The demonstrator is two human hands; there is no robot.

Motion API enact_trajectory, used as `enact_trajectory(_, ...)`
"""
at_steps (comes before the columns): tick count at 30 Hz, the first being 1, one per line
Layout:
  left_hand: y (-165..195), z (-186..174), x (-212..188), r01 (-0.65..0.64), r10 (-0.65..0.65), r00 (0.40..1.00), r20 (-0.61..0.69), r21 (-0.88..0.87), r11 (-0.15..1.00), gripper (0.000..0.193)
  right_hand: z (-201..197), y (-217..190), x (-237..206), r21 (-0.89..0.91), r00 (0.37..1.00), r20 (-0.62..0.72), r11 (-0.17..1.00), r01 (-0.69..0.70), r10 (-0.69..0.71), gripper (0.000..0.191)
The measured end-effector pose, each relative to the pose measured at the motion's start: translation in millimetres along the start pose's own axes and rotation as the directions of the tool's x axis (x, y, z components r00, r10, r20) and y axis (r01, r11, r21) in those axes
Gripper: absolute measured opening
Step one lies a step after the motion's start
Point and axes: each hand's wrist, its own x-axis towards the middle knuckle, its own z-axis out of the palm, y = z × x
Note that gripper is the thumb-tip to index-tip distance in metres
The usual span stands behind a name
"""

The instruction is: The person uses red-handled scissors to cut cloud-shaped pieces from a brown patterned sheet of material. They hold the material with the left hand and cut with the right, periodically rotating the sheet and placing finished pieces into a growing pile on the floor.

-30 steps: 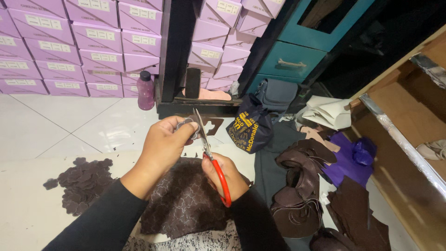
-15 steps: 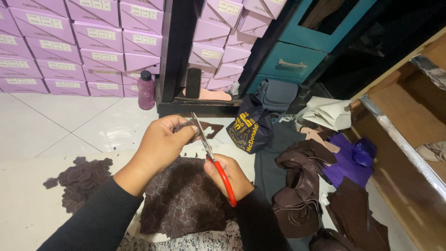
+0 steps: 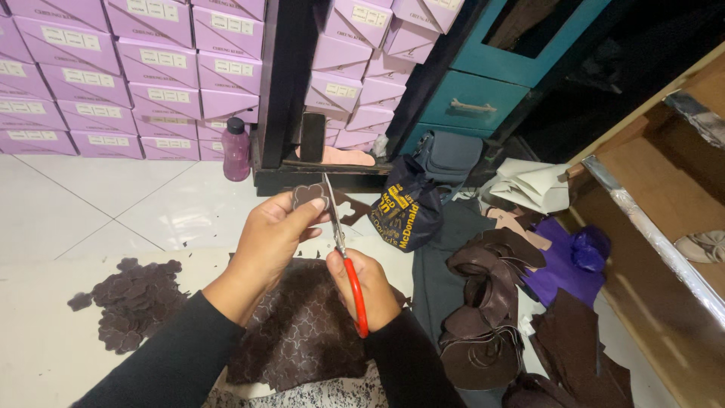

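My left hand (image 3: 276,234) pinches a small dark brown flower-shaped leather piece (image 3: 308,196) between thumb and fingers. My right hand (image 3: 366,283) grips red-handled scissors (image 3: 343,253), whose blades point up and meet the edge of that piece. Below both hands lies a large dark brown leather sheet (image 3: 302,332) with an embossed flower pattern. A pile of cut brown flower shapes (image 3: 132,298) lies on the floor to the left.
Stacked lilac shoe boxes (image 3: 113,68) line the back. A purple bottle (image 3: 236,149) stands by a black shelf post (image 3: 283,83). A dark printed bag (image 3: 404,208), rolled brown leather (image 3: 487,295), purple fabric (image 3: 563,268) and a wooden box (image 3: 657,227) lie to the right.
The scissors and the small piece have shifted slightly; the piece has turned a little in my left fingers as the blades work along its edge.
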Motion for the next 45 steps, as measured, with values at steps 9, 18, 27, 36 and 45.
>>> enact_trajectory(9,-7.6,-2.6,7.0,-0.099,0.094,0.995,0.045,0.132,0.986,0.016,-4.9,-3.3,1.3,-0.031,0.999,0.049,0.999,0.007,-0.006,0.047)
enact_trajectory(18,0.9,-3.8,3.5,-0.093,0.090,0.996,0.029,0.152,0.984,0.016,-5.0,-5.1,-0.4,0.044,0.996,0.081,0.999,-0.030,0.027,0.048)
enact_trajectory(27,2.0,-10.5,3.2,-0.117,0.099,0.992,0.074,0.282,0.952,0.018,-8.1,-5.0,-3.5,-0.052,0.993,0.117,0.999,0.011,-0.004,0.044)
enact_trajectory(36,-4.8,-0.9,5.2,-0.084,0.083,0.996,0.009,0.176,0.981,0.016,3.4,8.0,1.9,0.117,1.000,0.020,0.993,0.004,-0.007,0.046)
enact_trajectory(45,0.1,-1.5,3.0,-0.091,0.079,0.994,0.080,0.153,0.984,0.016,2.4,7.6,3.9,0.081,0.999,0.039,0.997,0.000,-0.003,0.046)
